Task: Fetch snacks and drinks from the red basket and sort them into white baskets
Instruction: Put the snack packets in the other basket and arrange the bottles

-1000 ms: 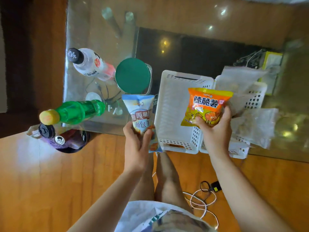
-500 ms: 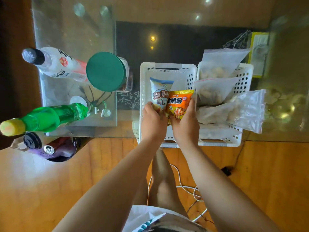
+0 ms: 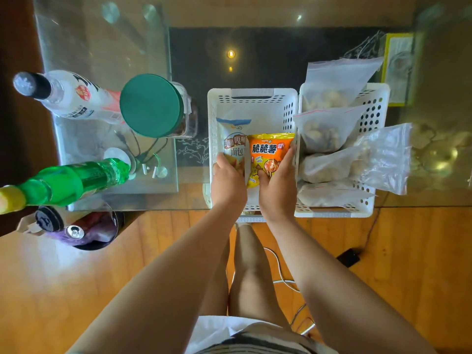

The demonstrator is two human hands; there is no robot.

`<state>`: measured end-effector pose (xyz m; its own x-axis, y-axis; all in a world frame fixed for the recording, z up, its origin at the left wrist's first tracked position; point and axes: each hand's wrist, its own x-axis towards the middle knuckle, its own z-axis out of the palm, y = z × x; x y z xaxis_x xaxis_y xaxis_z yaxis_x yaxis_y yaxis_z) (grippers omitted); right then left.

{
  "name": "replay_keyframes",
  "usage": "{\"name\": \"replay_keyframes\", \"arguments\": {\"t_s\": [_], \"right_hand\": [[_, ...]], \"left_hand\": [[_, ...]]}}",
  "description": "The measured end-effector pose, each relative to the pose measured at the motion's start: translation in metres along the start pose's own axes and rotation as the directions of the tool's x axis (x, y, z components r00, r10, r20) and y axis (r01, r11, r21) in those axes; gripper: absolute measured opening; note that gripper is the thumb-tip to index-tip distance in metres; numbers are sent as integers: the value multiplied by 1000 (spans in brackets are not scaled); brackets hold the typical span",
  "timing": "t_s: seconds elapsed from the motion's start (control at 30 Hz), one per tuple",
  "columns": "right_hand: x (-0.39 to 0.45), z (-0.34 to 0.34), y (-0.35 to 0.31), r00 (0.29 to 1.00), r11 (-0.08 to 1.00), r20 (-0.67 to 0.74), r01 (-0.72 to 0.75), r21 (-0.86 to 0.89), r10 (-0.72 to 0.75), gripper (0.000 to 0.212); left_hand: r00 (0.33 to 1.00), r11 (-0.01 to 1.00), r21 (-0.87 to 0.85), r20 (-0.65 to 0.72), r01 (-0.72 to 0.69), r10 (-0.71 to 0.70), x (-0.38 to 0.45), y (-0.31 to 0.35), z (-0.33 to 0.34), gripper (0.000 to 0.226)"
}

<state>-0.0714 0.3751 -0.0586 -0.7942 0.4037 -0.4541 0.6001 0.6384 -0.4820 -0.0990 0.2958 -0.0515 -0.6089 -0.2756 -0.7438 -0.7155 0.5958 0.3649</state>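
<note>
1. My left hand (image 3: 228, 178) grips the lower end of the pale blue snack bag (image 3: 233, 139), fingers curled round it; my right hand (image 3: 277, 183) grips the orange snack bag (image 3: 269, 154) along its lower and right edge, thumb on its face.
2. Both bags are already inside the left white basket (image 3: 251, 100), at the centre of the frame. Their long axes run away from me, tops towards the upper edge of the frame, and they lie side by side, the orange one overlapping the blue one's right edge.
3. The relation that matters: each bag extends straight up-frame from its grip, with the basket floor beneath. I judge the next move is simply to loosen both hands and draw them back towards me; neither hand is nearer than the other.
4. Whether the bags already rest on the basket floor I cannot tell.
5. The right white basket (image 3: 375, 108) touches the left one and holds several clear zip bags (image 3: 329, 123) of pale lumps, one hanging over its right rim.
6. At the left of the frame stand a green bottle (image 3: 74, 178), a white bottle (image 3: 74, 97) and a green-lidded jar (image 3: 152, 106) on the glass table (image 3: 102, 47).
7. At lower left a dark round container (image 3: 86, 232), hardly red from here, holds a can and a dark-capped bottle; the drinks look unsorted as yet.
</note>
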Motion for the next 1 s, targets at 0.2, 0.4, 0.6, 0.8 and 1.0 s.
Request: {"name": "replay_keyframes", "arguments": {"t_s": [0.2,0.4,0.6,0.8,1.0], "right_hand": [[1,1,3,998,999,40,52,16,-53,75],[2,3,-3,1000,999,-20,6,-32,-7,70],[9,2,0,995,991,95,50,-125,-38,71],[1,-12,-6,988,975,39,153,-164,-148,66],[1,-9,-6,976,952,178,171,-254,-128,63]], "left_hand": [[990,990,32,20,-138,138,-13,-6,-6,58],[972,950,224,142,-218,189,-20,-20,-12,60],[975,948,244,139,-202,172,-17,-16,-13,62],[971,946,249,173,-205,165,-14,-18,-18,66],[963,929,272,170,-252,211,-13,-17,-18,60]]}}
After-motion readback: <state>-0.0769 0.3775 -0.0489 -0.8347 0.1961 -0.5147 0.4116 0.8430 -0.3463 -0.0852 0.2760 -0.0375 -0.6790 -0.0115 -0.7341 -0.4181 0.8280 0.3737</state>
